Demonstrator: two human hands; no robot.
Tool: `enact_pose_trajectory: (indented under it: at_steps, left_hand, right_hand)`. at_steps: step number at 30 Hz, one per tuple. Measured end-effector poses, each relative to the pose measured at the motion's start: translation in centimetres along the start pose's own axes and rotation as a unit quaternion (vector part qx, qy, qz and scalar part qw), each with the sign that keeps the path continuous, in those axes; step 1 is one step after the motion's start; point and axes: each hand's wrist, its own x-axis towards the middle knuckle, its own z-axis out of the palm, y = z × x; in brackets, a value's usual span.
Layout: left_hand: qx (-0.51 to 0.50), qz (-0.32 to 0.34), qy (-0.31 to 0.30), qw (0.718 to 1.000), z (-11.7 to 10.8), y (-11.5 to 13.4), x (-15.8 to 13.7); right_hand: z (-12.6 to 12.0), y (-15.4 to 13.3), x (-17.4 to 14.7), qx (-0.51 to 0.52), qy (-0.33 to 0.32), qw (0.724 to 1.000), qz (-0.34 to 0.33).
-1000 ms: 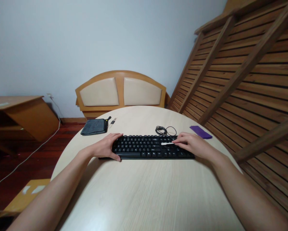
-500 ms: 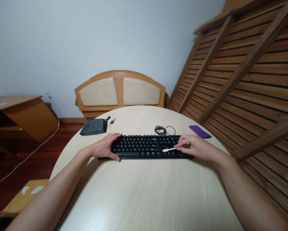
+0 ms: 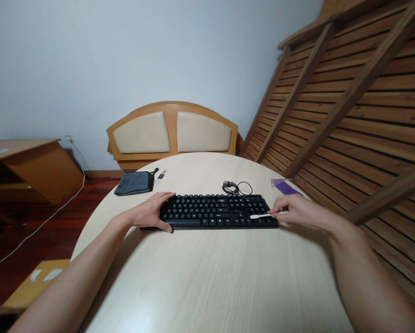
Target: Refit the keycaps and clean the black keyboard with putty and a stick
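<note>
A black keyboard (image 3: pixel 200 210) lies flat on the pale round table, its keys facing up. My left hand (image 3: pixel 153 210) grips its left end, thumb on the near edge and fingers over the far edge. At the keyboard's right end, my right hand (image 3: pixel 290 209) is closed in a pinch on a white cleaning swab (image 3: pixel 261 216). The swab's broad tip points left over the keys on the right side; whether it touches them I cannot tell. The stick's other end shows past my fingers.
Behind the keyboard lies a coiled black cable (image 3: pixel 231 187). A grey zip pouch (image 3: pixel 134 182) and a small dark item (image 3: pixel 161 176) sit at the back left of the table (image 3: pixel 207 277). A purple cloth (image 3: pixel 288 187) rests near the right edge, and wooden slats (image 3: pixel 367 120) lean beyond.
My right hand has moved right with the swab, from over the keys to the keyboard's right end. More of the right-hand keys now show. My left hand has stayed in place.
</note>
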Motion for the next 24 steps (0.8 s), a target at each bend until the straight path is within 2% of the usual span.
enact_pose_trajectory:
  at_steps: [8, 17, 20, 24]
  left_hand:
    - [-0.002, -0.003, -0.008, 1.000, -0.3, 0.1, -0.1]
    - [-0.004, -0.006, -0.002, 1.000, -0.2, -0.1, -0.2]
    - [-0.001, -0.016, -0.006, 1.000, -0.3, 0.0, -0.2]
    - [-0.001, -0.019, -0.011, 1.000, -0.3, 0.2, -0.1]
  right_hand:
    - [-0.4, 3.2, -0.7, 0.029, 0.002, 0.998, 0.054]
    - [-1.5, 5.1, -1.8, 0.011, 0.053, 0.996, 0.073]
    - [-1.7, 4.8, -2.0, 0.003, 0.092, 0.993, 0.071]
    - [-0.9, 2.2, -1.0, 0.018, 0.104, 0.994, -0.003]
